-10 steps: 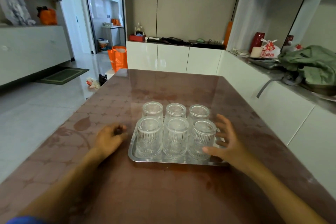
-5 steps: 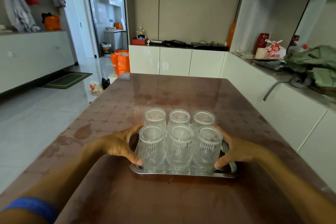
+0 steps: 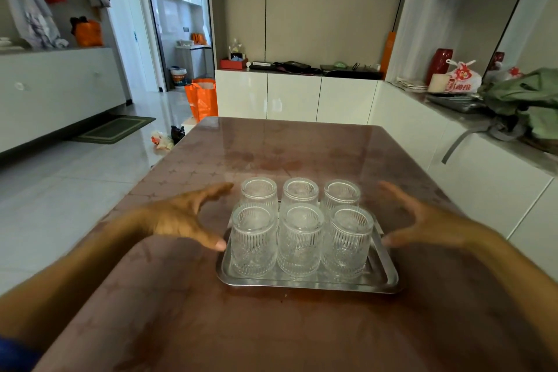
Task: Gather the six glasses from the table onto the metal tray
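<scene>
Several clear ribbed glasses (image 3: 300, 238) stand in two rows of three on the metal tray (image 3: 305, 283), which rests on the brown table (image 3: 271, 326). My left hand (image 3: 184, 216) hovers just left of the tray, fingers spread, its thumb tip close to the tray's left rim and the near left glass (image 3: 253, 240). On the other side, my right hand (image 3: 422, 219) is spread beside the tray's right edge, thumb tip near the rim by the near right glass (image 3: 347, 240). Neither hand holds anything.
A white counter (image 3: 483, 142) runs along the table's right side, carrying a green cloth (image 3: 525, 96), a red vase (image 3: 439, 65) and a plastic bag (image 3: 463, 77). White cabinets stand behind the table. An orange bag (image 3: 202, 98) sits on the tiled floor at the left.
Both hands have come off the tray's sides and spread outward. The tray with its glasses sits at the same place on the table.
</scene>
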Motion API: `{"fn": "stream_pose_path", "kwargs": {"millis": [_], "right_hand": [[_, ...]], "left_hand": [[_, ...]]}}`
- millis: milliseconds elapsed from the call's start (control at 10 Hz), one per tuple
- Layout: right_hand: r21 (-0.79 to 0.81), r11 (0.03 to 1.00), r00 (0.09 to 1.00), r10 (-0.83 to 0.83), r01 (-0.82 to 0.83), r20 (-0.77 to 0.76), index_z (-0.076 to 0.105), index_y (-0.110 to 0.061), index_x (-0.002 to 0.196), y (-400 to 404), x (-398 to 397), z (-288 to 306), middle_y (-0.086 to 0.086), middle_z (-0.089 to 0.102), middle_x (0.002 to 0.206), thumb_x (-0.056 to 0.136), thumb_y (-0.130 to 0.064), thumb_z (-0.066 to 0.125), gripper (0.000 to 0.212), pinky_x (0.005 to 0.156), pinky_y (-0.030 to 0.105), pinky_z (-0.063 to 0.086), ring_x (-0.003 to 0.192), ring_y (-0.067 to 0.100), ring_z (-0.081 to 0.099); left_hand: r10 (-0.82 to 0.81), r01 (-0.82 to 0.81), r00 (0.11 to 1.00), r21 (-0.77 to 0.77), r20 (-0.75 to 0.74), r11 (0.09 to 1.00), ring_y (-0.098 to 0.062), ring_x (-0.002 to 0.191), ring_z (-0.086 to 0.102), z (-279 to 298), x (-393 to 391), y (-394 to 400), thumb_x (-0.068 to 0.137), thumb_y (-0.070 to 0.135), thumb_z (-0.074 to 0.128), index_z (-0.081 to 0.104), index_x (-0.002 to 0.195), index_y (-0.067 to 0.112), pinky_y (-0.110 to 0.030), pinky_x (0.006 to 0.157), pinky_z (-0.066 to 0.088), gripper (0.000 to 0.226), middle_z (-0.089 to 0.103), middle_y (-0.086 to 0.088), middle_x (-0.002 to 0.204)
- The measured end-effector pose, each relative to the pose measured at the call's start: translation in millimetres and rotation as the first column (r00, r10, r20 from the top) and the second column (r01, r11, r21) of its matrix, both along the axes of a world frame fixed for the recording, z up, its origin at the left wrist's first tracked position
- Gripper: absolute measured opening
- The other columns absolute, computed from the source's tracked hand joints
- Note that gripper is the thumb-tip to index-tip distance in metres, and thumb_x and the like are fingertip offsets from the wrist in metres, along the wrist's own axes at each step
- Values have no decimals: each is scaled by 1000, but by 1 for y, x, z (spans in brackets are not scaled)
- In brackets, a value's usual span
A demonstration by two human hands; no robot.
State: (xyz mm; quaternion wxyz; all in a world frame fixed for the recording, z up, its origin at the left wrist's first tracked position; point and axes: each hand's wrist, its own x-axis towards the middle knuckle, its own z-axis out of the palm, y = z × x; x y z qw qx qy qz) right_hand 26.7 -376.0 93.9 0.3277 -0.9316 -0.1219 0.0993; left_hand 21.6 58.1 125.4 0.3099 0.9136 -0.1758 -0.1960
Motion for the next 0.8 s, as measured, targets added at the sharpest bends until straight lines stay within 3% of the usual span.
{"fn": "stream_pose_path", "kwargs": {"millis": [100,200,300,500,700,800], "right_hand": [[91,996,991,-3,-10,136,34,-55,143,35,6,46,-19,32,155,46,-81,77,109,105,34,33,141,11,31],[-175,971,975,183,-160,122,22,-57,147,80,21,57,-18,16,162,46,-87,71,115,112,44,26,147,14,15],[-477,831,954,295,-285,-56,0,-40,156,131,39,50,-8,-11,166,53,-81,72,132,118,51,-2,149,19,-17],[-380,872,950,259,-308,-175,9,-37,156,136,46,46,-9,-2,167,58,-71,80,126,118,48,12,151,22,5],[-383,878,957,237,-286,-170,8,-38,157,140,35,53,-9,-4,167,66,-69,76,118,120,51,8,151,20,-1],[-245,941,967,252,-234,44,12,-43,155,132,11,50,-13,-1,166,66,-73,71,111,120,50,14,151,14,1]], "left_hand": [[-34,34,997,5,75,999,-7,137,19,19,20,-12,53,62,83,21,141,56,-42,114,18,108,18,17,159],[-102,90,992,136,78,987,-11,143,15,29,33,-32,46,73,79,16,142,56,-41,113,16,116,13,20,159],[-140,131,990,378,-5,916,-16,148,5,26,40,-50,42,74,79,7,146,49,-45,118,11,130,3,19,161],[-116,96,993,425,21,900,-19,149,6,26,40,-50,44,72,80,11,149,44,-51,120,14,128,3,17,161],[-96,96,995,349,-17,932,-17,148,7,26,32,-50,51,67,81,11,148,44,-46,120,13,122,4,17,161],[-66,48,991,152,117,987,-14,147,12,29,16,-41,53,69,79,13,145,52,-44,118,16,114,11,17,161]]}}
